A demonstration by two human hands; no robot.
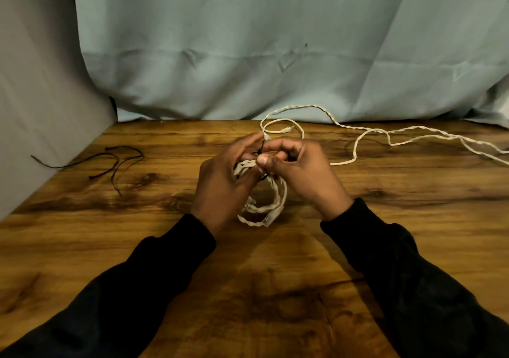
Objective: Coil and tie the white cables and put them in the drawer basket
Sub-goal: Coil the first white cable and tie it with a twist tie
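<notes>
Hanging between both hands [264,170], coiled cable [268,206].

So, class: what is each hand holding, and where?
The left hand grips the coiled white cable at its top; the right hand pinches the black tie there.

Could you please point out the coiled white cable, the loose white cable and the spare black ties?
coiled white cable [271,208]: head view, lower loop below the hands.
loose white cable [355,148]: head view, bend lying on the table.
spare black ties [121,155]: head view, strands at left.
</notes>
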